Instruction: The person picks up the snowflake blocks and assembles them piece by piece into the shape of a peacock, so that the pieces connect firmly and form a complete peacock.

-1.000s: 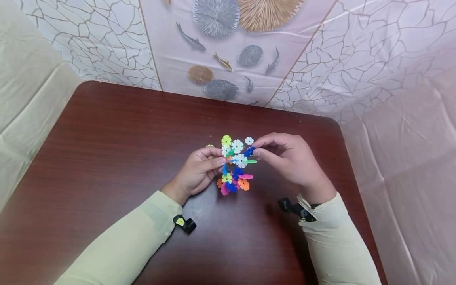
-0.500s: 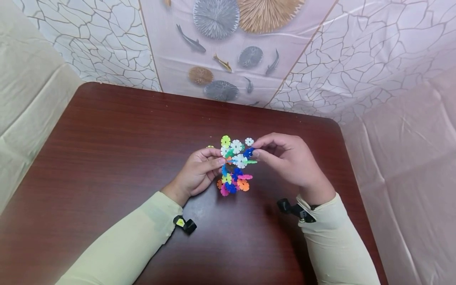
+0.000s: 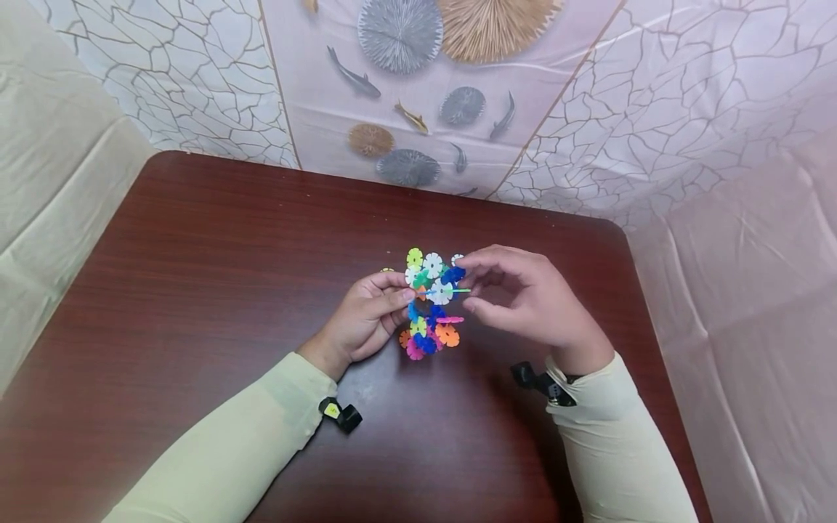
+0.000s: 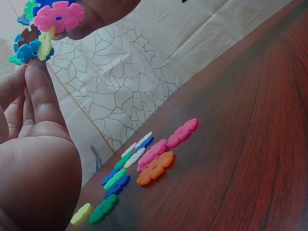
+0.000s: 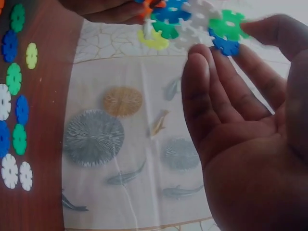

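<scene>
Raised above the table, a cluster of interlocked plastic snowflake discs (image 3: 442, 293) is pinched between my left hand's (image 3: 361, 317) thumb and fingers. The left wrist view shows a pink disc (image 4: 60, 21), a yellow disc (image 4: 45, 44) and light blue ones in it. At the cluster's right side, my right hand (image 3: 532, 305) has its thumb and fingers spread apart. Its thumb tip meets the edge of a green disc (image 5: 227, 26), while the fingertips lie by a blue disc (image 5: 224, 44). In the head view, cluster and loose discs overlap.
Loose snowflake discs lie on the dark wooden table (image 3: 229, 290), including an orange one (image 4: 155, 168), a pink one (image 4: 183, 133) and a white one (image 5: 9, 171). Patterned cloth (image 3: 216, 80) rises behind the table, and plain cloth hangs at both sides.
My right thumb has come away from the blue disc and dropped lower, so thumb and fingers stand wider apart. The blue disc stays by the cluster. My left hand keeps its grip.
</scene>
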Action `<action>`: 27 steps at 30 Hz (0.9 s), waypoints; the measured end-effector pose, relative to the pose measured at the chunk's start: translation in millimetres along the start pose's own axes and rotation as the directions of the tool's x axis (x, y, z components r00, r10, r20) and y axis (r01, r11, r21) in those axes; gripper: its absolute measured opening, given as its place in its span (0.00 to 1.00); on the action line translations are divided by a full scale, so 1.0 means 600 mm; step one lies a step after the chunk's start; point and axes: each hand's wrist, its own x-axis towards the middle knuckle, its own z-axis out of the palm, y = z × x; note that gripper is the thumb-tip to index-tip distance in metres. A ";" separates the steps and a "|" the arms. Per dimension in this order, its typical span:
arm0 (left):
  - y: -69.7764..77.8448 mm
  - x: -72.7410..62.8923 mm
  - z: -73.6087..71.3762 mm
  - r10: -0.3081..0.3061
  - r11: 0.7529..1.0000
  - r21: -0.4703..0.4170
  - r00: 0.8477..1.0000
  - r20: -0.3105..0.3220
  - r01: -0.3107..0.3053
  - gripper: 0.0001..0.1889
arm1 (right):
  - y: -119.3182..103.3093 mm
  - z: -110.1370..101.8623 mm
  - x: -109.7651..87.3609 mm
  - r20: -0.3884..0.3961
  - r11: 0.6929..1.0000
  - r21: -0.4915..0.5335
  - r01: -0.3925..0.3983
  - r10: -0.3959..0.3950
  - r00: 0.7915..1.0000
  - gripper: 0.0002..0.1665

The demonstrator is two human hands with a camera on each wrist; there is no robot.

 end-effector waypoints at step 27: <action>-0.004 0.000 -0.004 -0.018 0.997 -0.069 1.000 0.020 0.019 0.07 | 0.011 0.025 0.015 -0.113 0.992 0.003 0.126 -0.125 0.986 0.34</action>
